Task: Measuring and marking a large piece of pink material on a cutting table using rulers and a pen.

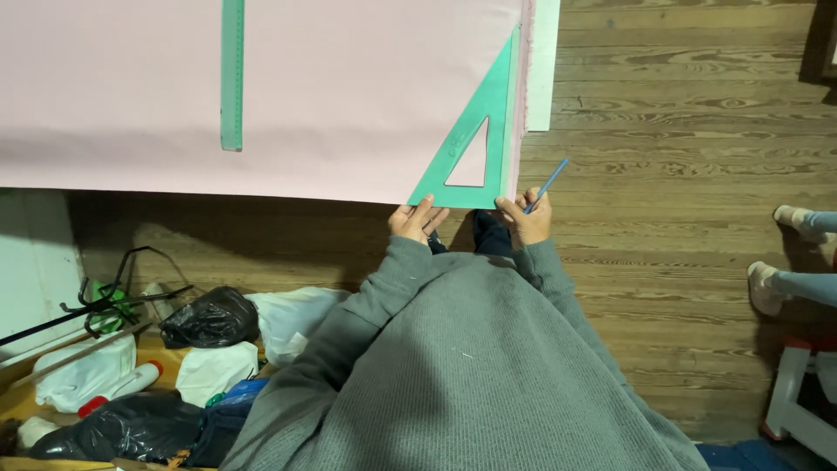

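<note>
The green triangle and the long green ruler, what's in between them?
Only bare pink sheet lies between the green triangle and the long green ruler, seen in the head view; nothing else sits there.

Your left hand (417, 220) presses the near corner of the green set square (484, 131) lying on the pink sheet (349, 87) at centre frame; your right hand (526, 218) steadies its right corner and grips a blue pencil (547, 184) — tip angled up-right. A green ruler (232, 74) lies upper left. Black bags (209, 318) crowd the lower left — wooden floor (680, 131) fills the right.
</note>
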